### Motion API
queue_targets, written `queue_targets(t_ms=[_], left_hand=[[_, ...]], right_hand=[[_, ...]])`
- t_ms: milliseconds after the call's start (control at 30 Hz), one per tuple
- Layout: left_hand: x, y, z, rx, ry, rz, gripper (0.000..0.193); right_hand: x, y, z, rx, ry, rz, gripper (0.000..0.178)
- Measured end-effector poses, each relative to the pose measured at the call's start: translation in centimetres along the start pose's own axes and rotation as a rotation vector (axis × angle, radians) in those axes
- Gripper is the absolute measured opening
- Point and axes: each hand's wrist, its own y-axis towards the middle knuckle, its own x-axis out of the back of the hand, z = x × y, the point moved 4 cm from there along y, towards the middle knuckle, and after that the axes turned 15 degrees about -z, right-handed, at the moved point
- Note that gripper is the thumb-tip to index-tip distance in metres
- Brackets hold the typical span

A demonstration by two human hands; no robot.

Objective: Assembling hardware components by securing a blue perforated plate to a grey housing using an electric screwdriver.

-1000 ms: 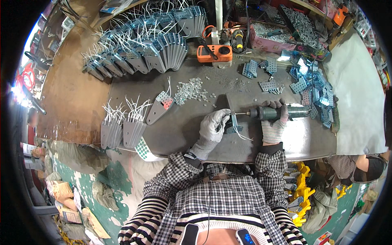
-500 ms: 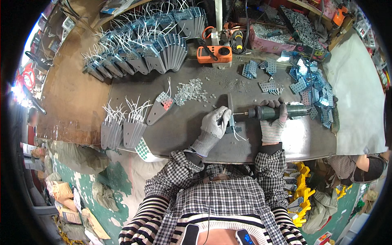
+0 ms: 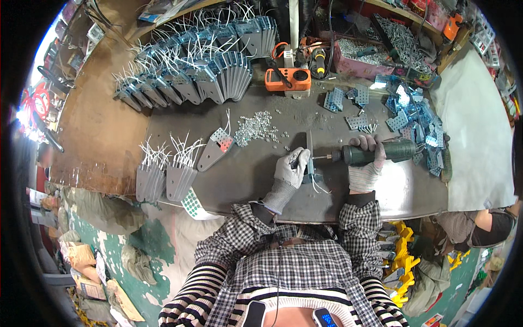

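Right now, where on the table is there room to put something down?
Between the red-patched bracket and the left hand, below the small metal pieces, the table is bare. The brown board left of the wired bracket stacks is mostly bare too. It's crowded at the back left, with bracket rows, and at the right, with blue plates.

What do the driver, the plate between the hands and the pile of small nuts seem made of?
Driver: probably hard plastic, dark green, going by its smooth, rounded body; its bit looks like steel, thin and shiny.
Plate: likely matt grey sheet metal, judging by its thin, straight edge.
Nuts: bright silvery metal, going by their glints; whether plated, I cannot tell.
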Motion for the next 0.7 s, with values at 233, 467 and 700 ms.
queue_targets(t_ms=[233, 467, 700], left_hand=[[-0.1, -0.1, 2.3, 0.202, -0.142, -0.198, 0.023], [0.6, 0.4, 1.9, 0.107, 0.103, -0.075, 0.019], [2.3, 0.7, -4.0, -1.008, 0.708, 0.392, 0.049]], right_hand=[[-2.1, -0.2, -1.2, 0.004, 0.0, 0.132, 0.029], [-3.4, 0.2, -1.3, -0.027, -0.156, 0.209, 0.028], [-7.3, -1.0, 0.8, 0.064, -0.647, 0.256, 0.079]])
